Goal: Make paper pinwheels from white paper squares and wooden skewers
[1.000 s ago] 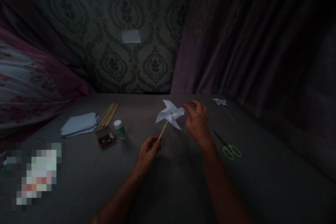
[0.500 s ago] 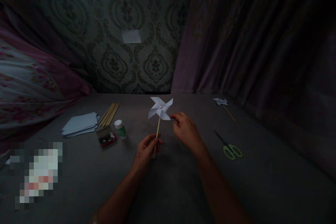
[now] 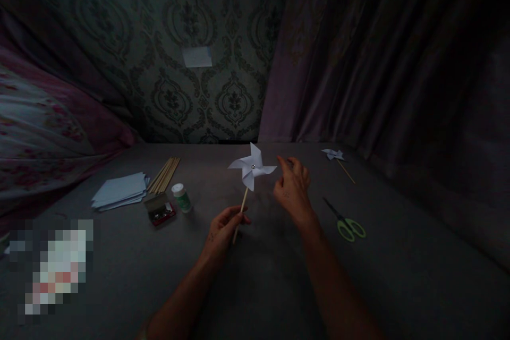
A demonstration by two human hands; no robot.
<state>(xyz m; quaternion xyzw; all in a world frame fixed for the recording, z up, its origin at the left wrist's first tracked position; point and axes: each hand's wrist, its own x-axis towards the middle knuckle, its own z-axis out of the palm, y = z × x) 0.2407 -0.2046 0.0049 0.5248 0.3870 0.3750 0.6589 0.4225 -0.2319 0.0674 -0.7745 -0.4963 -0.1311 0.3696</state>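
A white paper pinwheel [image 3: 258,170] with a shiny pin at its centre stands at the top of a thin wooden stick [image 3: 244,200]. My left hand [image 3: 225,227] is closed round the lower part of this stick, which leans slightly to the right. Just right of the blades hovers my right hand [image 3: 294,187], apart from the paper. Its index finger points up and the other fingers are loosely curled, with nothing visible in them.
To the left lie a stack of white paper [image 3: 120,191], several wooden sticks [image 3: 164,175], a glue bottle [image 3: 181,198] and an open box of pins [image 3: 160,211]. On the right are green-handled scissors [image 3: 345,224] and another pinwheel [image 3: 334,155]. Behind the grey table [image 3: 271,287] hang curtains [image 3: 319,64].
The pinwheel's blades have turned, and its head has shifted slightly right. My right hand has moved right and up, away from the blade it was at. My left hand keeps its hold.
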